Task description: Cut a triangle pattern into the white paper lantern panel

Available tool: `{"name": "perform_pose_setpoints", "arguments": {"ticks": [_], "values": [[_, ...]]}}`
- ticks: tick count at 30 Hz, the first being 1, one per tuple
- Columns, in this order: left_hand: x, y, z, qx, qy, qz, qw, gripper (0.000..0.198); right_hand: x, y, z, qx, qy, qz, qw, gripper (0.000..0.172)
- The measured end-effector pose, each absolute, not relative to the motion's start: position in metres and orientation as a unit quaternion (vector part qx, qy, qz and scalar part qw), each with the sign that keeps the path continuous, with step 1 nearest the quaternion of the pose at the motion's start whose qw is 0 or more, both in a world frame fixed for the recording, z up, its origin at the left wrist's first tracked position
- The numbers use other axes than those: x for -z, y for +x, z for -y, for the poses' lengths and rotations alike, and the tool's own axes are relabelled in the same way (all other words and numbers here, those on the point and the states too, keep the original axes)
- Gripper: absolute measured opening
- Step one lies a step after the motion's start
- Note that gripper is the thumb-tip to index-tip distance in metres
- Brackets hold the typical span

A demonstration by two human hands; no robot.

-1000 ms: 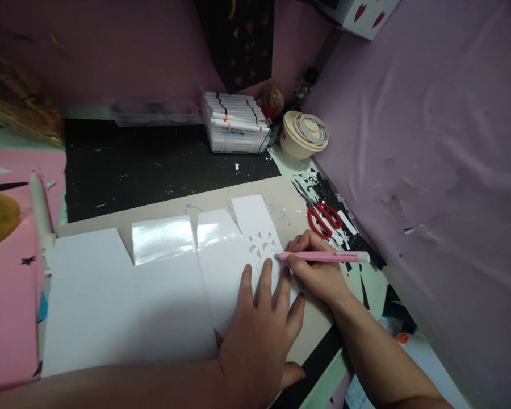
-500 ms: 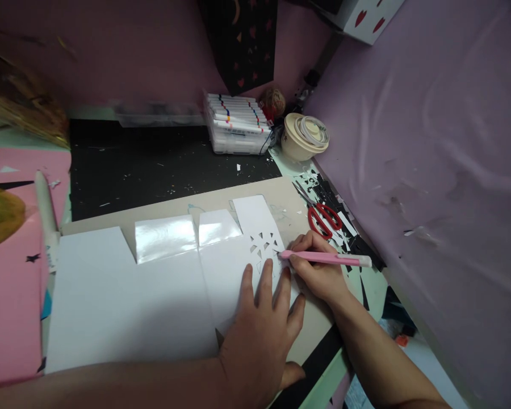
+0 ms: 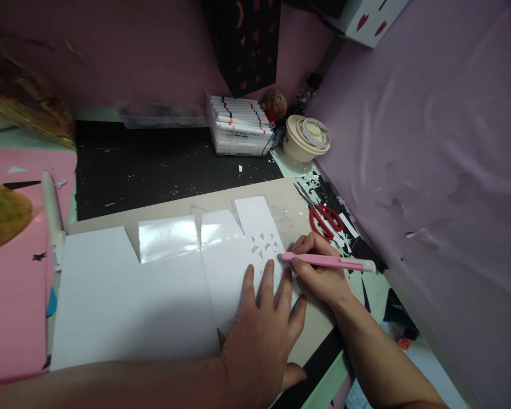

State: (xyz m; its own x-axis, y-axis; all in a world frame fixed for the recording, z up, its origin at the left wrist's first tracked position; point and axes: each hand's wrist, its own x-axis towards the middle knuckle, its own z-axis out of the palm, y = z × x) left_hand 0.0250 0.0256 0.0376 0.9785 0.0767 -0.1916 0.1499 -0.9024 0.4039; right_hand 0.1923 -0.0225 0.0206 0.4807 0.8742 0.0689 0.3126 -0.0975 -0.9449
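My left hand (image 3: 262,324) lies flat on a white sheet of card (image 3: 166,307), fingers spread, just below a cluster of small cut-out shapes (image 3: 264,245). The card has slits and flaps along its far edge, two of them glossy. In my right hand (image 3: 319,270) is a pink craft knife (image 3: 327,261), gripped like a pen. Its tip points left and meets the card beside the cut-outs, close to my left fingertips. Faint drawn outlines show near the fingers. Beneath the card lies a beige board (image 3: 319,318).
Red-handled scissors (image 3: 326,221) lie right of the board among black and white paper scraps (image 3: 357,250). Behind stand a box of markers (image 3: 241,128) and a cream bowl (image 3: 304,142). Pink card (image 3: 15,318) is at the left. A purple wall (image 3: 443,170) borders the right.
The whole view has shifted slightly. The knife tip has moved a little along the card near the cut-outs, and the knife tilts slightly more. My left hand stays in place.
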Motion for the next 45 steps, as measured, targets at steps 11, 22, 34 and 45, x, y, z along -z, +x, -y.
{"name": "perform_pose_setpoints", "arguments": {"ticks": [11, 22, 34, 45], "values": [[-0.039, 0.026, -0.026, 0.093, 0.97, -0.064, 0.216, 0.083, -0.026, 0.202, 0.025, -0.287, -0.706, 0.443, 0.472, 0.014], [-0.041, 0.025, -0.026, 0.1, 0.969, -0.065, 0.214, 0.083, -0.03, 0.203, 0.025, -0.28, -0.746, 0.424, 0.431, 0.01], [-0.04, 0.025, -0.027, 0.095, 0.968, -0.065, 0.223, 0.082, -0.031, 0.202, 0.024, -0.287, -0.743, 0.425, 0.431, 0.009], [-0.041, 0.025, -0.027, 0.087, 0.973, -0.056, 0.206, 0.082, -0.029, 0.199, 0.025, -0.301, -0.719, 0.451, 0.436, 0.011]]}}
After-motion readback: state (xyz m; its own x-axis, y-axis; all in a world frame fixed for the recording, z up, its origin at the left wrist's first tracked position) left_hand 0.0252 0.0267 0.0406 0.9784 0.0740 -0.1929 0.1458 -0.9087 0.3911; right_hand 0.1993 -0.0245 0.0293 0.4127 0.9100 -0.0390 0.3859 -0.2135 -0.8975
